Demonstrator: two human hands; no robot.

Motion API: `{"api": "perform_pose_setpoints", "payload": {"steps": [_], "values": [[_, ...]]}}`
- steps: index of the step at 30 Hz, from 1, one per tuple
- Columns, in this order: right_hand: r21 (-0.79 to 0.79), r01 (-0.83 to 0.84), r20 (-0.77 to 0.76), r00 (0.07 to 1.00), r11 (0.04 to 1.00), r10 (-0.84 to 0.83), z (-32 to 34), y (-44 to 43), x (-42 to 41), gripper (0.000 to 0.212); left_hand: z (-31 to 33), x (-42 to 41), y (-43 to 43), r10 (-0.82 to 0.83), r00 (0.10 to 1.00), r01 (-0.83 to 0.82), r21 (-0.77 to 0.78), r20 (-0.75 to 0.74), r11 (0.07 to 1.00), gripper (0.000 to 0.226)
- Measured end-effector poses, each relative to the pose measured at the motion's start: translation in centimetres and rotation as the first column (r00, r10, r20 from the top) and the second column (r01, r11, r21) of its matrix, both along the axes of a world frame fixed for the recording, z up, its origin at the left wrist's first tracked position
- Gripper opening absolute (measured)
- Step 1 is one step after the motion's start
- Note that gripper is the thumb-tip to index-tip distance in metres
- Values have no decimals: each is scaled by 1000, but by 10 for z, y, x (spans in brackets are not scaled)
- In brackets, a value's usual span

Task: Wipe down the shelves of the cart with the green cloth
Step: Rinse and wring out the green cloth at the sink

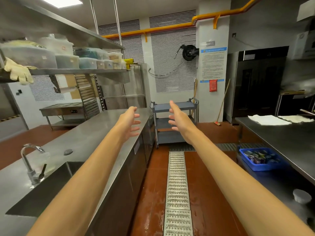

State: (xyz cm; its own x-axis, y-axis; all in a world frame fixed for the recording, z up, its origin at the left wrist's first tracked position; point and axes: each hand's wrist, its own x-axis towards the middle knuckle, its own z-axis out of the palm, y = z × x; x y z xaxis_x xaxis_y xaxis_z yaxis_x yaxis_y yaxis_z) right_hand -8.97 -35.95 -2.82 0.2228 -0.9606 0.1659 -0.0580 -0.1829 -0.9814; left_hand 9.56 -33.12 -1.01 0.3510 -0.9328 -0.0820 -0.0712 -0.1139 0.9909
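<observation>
The left hand (131, 122) and the right hand (177, 120) are held out, spread wide, with nothing held. The cart (167, 137) is seen far ahead of both hands, between them. No green cloth can be seen. It should be found first, and then the cart should be wiped from the top down.

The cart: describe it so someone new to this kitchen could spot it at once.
At the far end of the red-floored aisle, beyond the floor drain, the cart stands against the white louvred wall. Its three open grey-blue shelves set it apart from the steel counter beside it.
</observation>
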Motion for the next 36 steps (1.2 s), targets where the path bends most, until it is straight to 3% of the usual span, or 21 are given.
{"api": "perform_pose_setpoints", "payload": {"steps": [13,27,32,36], "values": [[115,-169,-25,985,979,173,-41,-55,94,84,-35,65,-32,197,980,-197,82,3,977,46],[105,-395,-5,917,913,398,-84,-42,260,66,-101,239,10,368,929,-366,69,-30,928,43],[64,-441,-10,897,895,443,-89,-34,330,35,-116,311,42,422,904,-417,69,-71,906,42],[78,-486,11,874,871,486,-99,-31,382,37,-121,360,60,474,875,-469,74,-97,880,42]]}}
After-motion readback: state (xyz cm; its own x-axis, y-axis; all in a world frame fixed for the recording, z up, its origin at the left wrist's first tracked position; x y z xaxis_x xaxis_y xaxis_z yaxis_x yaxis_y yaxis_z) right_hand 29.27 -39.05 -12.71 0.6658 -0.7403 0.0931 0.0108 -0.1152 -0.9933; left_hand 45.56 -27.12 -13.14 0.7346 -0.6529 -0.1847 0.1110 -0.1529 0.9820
